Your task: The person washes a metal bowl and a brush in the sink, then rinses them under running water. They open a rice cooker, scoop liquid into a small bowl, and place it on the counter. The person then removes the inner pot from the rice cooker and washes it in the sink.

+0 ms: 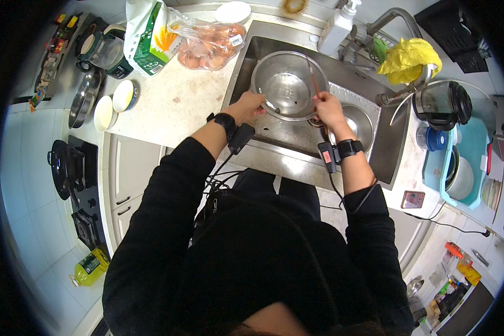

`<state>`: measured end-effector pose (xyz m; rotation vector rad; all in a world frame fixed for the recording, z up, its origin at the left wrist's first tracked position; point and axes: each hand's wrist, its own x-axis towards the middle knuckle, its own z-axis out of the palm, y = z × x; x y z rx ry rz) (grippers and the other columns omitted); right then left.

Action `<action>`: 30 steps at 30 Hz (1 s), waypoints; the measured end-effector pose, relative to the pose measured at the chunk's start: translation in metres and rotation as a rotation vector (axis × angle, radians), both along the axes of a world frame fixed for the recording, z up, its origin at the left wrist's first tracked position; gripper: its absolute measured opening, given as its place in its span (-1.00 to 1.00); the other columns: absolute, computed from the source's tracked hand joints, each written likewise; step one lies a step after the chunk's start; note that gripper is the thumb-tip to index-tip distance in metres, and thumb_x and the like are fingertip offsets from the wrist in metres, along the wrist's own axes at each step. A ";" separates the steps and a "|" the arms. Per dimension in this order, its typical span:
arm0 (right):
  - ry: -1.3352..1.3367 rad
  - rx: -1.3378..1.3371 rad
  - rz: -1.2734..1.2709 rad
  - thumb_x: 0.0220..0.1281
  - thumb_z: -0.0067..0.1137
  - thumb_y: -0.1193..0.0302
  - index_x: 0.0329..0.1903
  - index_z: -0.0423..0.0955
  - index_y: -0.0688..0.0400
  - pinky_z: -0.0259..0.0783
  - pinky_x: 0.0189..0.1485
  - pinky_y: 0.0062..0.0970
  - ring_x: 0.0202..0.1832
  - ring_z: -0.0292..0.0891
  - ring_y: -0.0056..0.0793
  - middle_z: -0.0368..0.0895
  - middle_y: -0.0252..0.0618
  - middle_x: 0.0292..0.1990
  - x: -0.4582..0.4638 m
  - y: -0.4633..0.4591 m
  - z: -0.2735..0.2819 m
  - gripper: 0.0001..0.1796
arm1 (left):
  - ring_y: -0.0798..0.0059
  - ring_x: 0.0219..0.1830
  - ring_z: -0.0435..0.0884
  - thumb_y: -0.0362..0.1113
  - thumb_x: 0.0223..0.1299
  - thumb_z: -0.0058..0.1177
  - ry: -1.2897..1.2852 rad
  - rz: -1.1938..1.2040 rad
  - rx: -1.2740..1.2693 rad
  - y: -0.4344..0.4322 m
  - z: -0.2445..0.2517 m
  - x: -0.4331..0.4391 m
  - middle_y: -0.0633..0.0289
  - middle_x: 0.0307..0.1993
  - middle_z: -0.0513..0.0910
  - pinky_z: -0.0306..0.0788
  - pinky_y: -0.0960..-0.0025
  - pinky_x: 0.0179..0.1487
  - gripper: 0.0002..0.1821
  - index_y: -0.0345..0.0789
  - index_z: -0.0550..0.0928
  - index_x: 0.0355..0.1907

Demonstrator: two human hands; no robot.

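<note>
A stainless steel bowl [286, 90] is over the left part of the metal sink [273, 140], with a little water and a few dark bits inside. My left hand [251, 103] grips its lower left rim. At the bowl's right edge, my right hand [327, 109] holds a pair of thin reddish-brown chopsticks [313, 79] that slant into the bowl; whether its fingers also hold the rim cannot be told. A second steel bowl [358, 126] rests in the sink, partly hidden behind my right wrist.
The faucet [399, 17], a white pump bottle [338, 27] and a yellow cloth [409, 61] stand behind the sink. Bagged eggs [212, 46] lie on the left counter near two small bowls [124, 95]. On the right are a glass kettle [434, 103], blue basin [479, 168] and phone [413, 199].
</note>
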<state>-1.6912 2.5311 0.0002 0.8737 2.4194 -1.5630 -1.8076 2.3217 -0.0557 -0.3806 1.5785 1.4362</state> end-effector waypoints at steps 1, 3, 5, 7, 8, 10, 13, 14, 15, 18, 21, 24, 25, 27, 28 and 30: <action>-0.028 0.035 -0.050 0.20 -0.05 0.41 -0.32 0.42 0.29 0.36 -0.61 -0.58 -0.51 0.41 -0.56 0.46 -0.26 -0.52 0.006 0.006 0.000 -0.82 | 0.36 -0.44 0.55 -0.41 0.01 -0.08 0.146 -0.046 -0.031 0.002 0.001 0.000 0.07 -0.30 0.51 0.51 0.40 -0.51 -0.57 -0.37 0.31 0.01; -0.025 -0.033 -0.124 0.19 -0.04 0.40 -0.32 0.42 0.27 0.31 -0.63 -0.58 -0.55 0.37 -0.57 0.44 -0.30 -0.56 0.022 0.012 -0.004 -0.83 | 0.30 -0.38 0.60 -0.39 -0.01 -0.08 0.421 -0.132 -0.126 0.008 0.008 -0.004 -0.01 -0.21 0.53 0.53 0.34 -0.49 -0.43 -0.35 0.22 0.15; -0.053 -0.077 -0.164 0.18 -0.03 0.40 -0.32 0.42 0.25 0.26 -0.65 -0.58 -0.59 0.34 -0.59 0.41 -0.34 -0.58 0.035 0.017 -0.012 -0.85 | 0.25 -0.40 0.60 -0.36 -0.01 -0.08 0.662 -0.247 -0.313 0.013 0.018 -0.007 0.00 -0.31 0.56 0.50 0.30 -0.43 -0.33 -0.22 0.12 0.24; -0.113 -0.100 -0.172 0.16 -0.02 0.41 -0.32 0.41 0.23 0.23 -0.67 -0.58 -0.62 0.31 -0.59 0.39 -0.37 -0.60 0.046 0.018 -0.022 -0.86 | 0.20 -0.43 0.60 -0.34 -0.02 -0.07 0.904 -0.349 -0.503 0.017 0.029 -0.006 0.01 -0.40 0.59 0.48 0.26 -0.37 -0.23 -0.09 0.01 0.32; -0.100 -0.109 -0.217 0.14 -0.02 0.43 -0.32 0.39 0.21 0.17 -0.70 -0.59 -0.67 0.25 -0.62 0.35 -0.40 -0.62 0.050 0.017 -0.027 -0.89 | 0.07 -0.45 0.58 -0.32 -0.04 -0.07 1.021 -0.389 -0.529 0.018 0.035 -0.005 -0.05 -0.49 0.58 0.44 0.21 -0.31 -0.20 -0.03 -0.02 0.33; -0.090 -0.146 -0.305 0.14 -0.02 0.44 -0.33 0.39 0.18 0.14 -0.72 -0.59 -0.68 0.22 -0.64 0.36 -0.39 -0.60 0.055 0.016 -0.036 -0.92 | 0.02 -0.45 0.57 -0.35 -0.06 -0.07 1.168 -0.461 -0.574 0.022 0.047 -0.002 -0.05 -0.50 0.58 0.44 0.18 -0.32 -0.17 0.02 -0.04 0.33; -0.039 -0.316 -0.426 0.14 -0.04 0.46 -0.31 0.38 0.15 0.08 -0.74 -0.62 -0.70 0.16 -0.66 0.37 -0.38 -0.58 0.057 0.015 -0.037 -0.93 | -0.06 -0.40 0.53 -0.42 -0.05 -0.09 1.354 -0.511 -0.586 0.026 0.064 0.003 -0.16 -0.23 0.52 0.43 0.10 -0.29 -0.15 0.13 -0.06 0.32; -0.032 -0.380 -0.475 0.14 -0.04 0.46 -0.30 0.37 0.14 0.06 -0.74 -0.63 -0.71 0.14 -0.67 0.38 -0.38 -0.57 0.056 0.014 -0.035 -0.93 | -0.05 -0.38 0.53 -0.43 -0.04 -0.10 1.403 -0.512 -0.595 0.027 0.069 0.005 -0.18 -0.15 0.48 0.44 0.11 -0.28 -0.15 0.15 -0.06 0.32; 0.010 -0.443 -0.495 0.14 -0.04 0.46 -0.29 0.37 0.14 0.04 -0.75 -0.64 -0.72 0.13 -0.68 0.37 -0.38 -0.56 0.055 0.014 -0.031 -0.92 | -0.05 -0.35 0.53 -0.45 -0.03 -0.10 1.449 -0.512 -0.606 0.028 0.074 0.007 -0.20 -0.06 0.44 0.44 0.11 -0.28 -0.15 0.17 -0.05 0.32; 0.095 -0.565 -0.585 0.15 -0.04 0.47 -0.25 0.36 0.15 -0.01 -0.76 -0.66 -0.73 0.10 -0.70 0.36 -0.39 -0.57 0.049 0.011 -0.017 -0.89 | 0.07 -0.29 0.54 -0.49 -0.06 -0.04 1.651 -0.523 -0.577 0.025 0.089 0.008 -0.16 0.10 0.31 0.47 0.21 -0.29 -0.15 0.21 0.04 0.30; 0.190 -0.577 -0.625 0.14 -0.03 0.47 -0.23 0.36 0.16 -0.05 -0.76 -0.66 -0.75 0.06 -0.71 0.32 -0.40 -0.60 0.041 0.008 -0.004 -0.87 | 0.20 -0.35 0.54 -0.46 -0.11 0.08 1.917 -0.493 -0.549 0.021 0.101 0.005 -0.12 0.13 0.30 0.49 0.34 -0.31 -0.09 0.27 0.04 0.28; 0.250 -0.555 -0.604 0.13 0.00 0.48 -0.24 0.35 0.19 -0.07 -0.76 -0.63 -0.75 0.03 -0.71 0.25 -0.43 -0.66 0.034 0.006 0.001 -0.86 | 0.31 -0.39 0.50 -0.48 -0.24 0.14 2.012 -0.509 -0.521 0.017 0.105 0.005 -0.04 0.12 0.33 0.49 0.42 -0.32 -0.08 0.23 0.16 0.26; 0.246 -0.584 -0.625 0.13 0.00 0.48 -0.24 0.35 0.20 -0.07 -0.76 -0.62 -0.74 0.03 -0.70 0.24 -0.44 -0.66 0.033 0.007 0.001 -0.87 | 0.34 -0.41 0.48 -0.46 -0.24 0.16 2.031 -0.533 -0.503 0.015 0.105 0.006 -0.03 0.12 0.33 0.49 0.43 -0.32 -0.06 0.25 0.14 0.26; 0.238 -0.643 -0.667 0.13 -0.01 0.50 -0.25 0.36 0.20 -0.07 -0.76 -0.62 -0.74 0.03 -0.69 0.21 -0.44 -0.67 0.030 0.008 -0.001 -0.89 | 0.37 -0.44 0.46 -0.46 -0.29 0.17 2.043 -0.509 -0.508 0.014 0.103 0.008 -0.02 0.12 0.34 0.48 0.46 -0.34 -0.06 0.25 0.18 0.25; 0.240 -0.629 -0.660 0.13 -0.02 0.49 -0.30 0.35 0.19 -0.04 -0.76 -0.60 -0.76 0.04 -0.66 0.22 -0.44 -0.67 0.029 0.009 -0.002 -0.92 | 0.37 -0.44 0.46 -0.46 -0.28 0.17 2.043 -0.502 -0.518 0.013 0.102 0.009 -0.02 0.12 0.34 0.48 0.46 -0.34 -0.06 0.25 0.18 0.25; 0.229 -0.584 -0.661 0.11 -0.03 0.47 -0.40 0.32 0.16 0.00 -0.77 -0.56 -0.81 0.05 -0.62 0.24 -0.44 -0.68 0.028 0.009 -0.005 -0.95 | 0.35 -0.40 0.48 -0.49 -0.29 0.15 2.020 -0.489 -0.520 0.011 0.099 0.011 0.00 0.14 0.32 0.47 0.44 -0.31 -0.07 0.23 0.21 0.24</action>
